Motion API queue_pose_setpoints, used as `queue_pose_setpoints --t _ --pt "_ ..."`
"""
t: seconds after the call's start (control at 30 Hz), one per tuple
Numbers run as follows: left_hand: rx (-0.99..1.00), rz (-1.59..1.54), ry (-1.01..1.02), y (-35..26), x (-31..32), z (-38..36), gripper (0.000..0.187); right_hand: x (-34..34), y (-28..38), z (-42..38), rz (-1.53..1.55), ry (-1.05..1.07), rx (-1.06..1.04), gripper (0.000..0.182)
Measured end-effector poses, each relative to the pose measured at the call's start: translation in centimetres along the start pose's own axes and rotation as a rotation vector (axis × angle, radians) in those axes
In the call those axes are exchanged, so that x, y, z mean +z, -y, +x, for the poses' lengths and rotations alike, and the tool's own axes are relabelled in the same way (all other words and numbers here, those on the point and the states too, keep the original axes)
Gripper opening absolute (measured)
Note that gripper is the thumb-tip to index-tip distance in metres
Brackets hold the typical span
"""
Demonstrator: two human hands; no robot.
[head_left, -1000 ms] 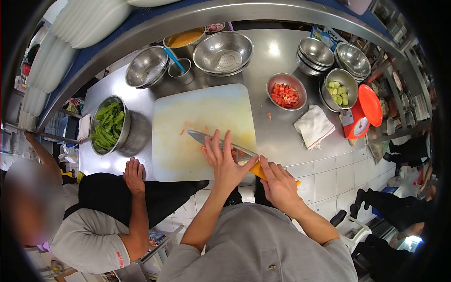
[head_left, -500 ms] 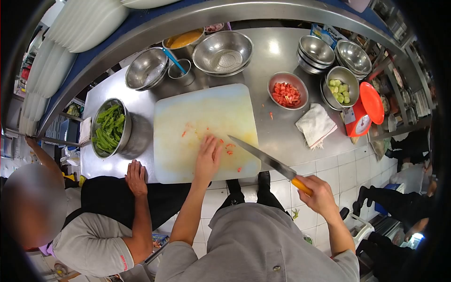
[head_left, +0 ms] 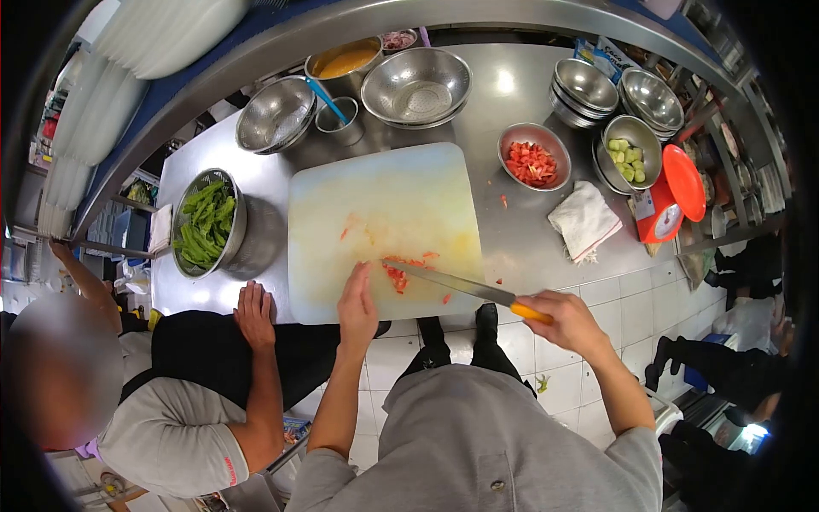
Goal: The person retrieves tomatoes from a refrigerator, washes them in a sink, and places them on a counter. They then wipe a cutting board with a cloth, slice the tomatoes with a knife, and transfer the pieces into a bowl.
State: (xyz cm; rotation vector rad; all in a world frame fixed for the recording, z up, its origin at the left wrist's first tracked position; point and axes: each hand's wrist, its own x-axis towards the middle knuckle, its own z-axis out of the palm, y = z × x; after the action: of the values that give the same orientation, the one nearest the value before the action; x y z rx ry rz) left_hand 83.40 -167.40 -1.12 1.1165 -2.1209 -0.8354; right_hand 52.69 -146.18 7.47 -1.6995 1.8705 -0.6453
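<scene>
Our right hand (head_left: 567, 322) grips the orange-handled knife (head_left: 465, 288), its blade lying across the cutting board's (head_left: 384, 213) near edge. Our left hand (head_left: 358, 303) rests open beside the chopped tomato bits (head_left: 397, 275). Print on the blue packet (head_left: 607, 56) at the worktop's far-right corner is too small to read.

On the steel desk (head_left: 503, 247) lies a pale rectangular plastic cutting board (head_left: 384, 213). The right hand (head_left: 567, 320) grips the orange handle of a long steel knife (head_left: 461, 286), whose blade lies low across the board's near edge beside a small heap of red chopped tomato pieces (head_left: 397, 275). The left hand (head_left: 358, 303) rests flat on the board's near edge, just left of the heap. Far right stands a round metal bowl of diced tomato (head_left: 531, 160); at left, a metal bowl of green vegetable pieces (head_left: 205, 222). A co-worker's hand (head_left: 254, 314) rests on the desk's near edge.
</scene>
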Motion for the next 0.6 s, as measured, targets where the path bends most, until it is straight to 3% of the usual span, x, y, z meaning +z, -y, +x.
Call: queue_pose_setpoints --t 0.07,0.13,0.17,0.23,0.37,0.4,0.43,0.6 --pt "-0.002 -0.015 0.04 -0.9 1.2 0.1 0.045 0.9 0.2 -2.6 0.058 -0.01 -0.012 0.039" --pt "0.174 0.241 0.152 -3.2 2.3 0.6 0.073 2.8 0.8 -5.5 0.623 -0.009 0.528 0.036" --pt "0.17 0.237 0.155 -4.1 3.0 0.6 0.073 3.6 1.1 -6.4 0.773 -0.03 0.577 0.034" --pt "0.208 0.382 0.188 -5.1 4.0 1.0 0.092 5.4 2.0 -7.2 1.002 -0.074 0.637 0.032" --pt "0.169 0.307 0.092 -3.6 5.2 2.3 0.083 9.2 3.1 -7.6 1.186 -0.091 0.724 0.036" --pt "0.126 0.167 0.034 -3.3 5.1 2.3 0.078 9.7 3.4 -7.3 1.194 -0.097 0.73 0.036" --pt "0.082 0.028 -0.026 -3.1 5.1 2.4 0.073 10.1 3.7 -6.7 1.262 -0.093 0.713 0.035" --pt "0.035 -0.007 -0.164 -2.6 7.3 2.9 0.059 12.4 5.3 -3.8 1.313 -0.005 0.607 0.034"
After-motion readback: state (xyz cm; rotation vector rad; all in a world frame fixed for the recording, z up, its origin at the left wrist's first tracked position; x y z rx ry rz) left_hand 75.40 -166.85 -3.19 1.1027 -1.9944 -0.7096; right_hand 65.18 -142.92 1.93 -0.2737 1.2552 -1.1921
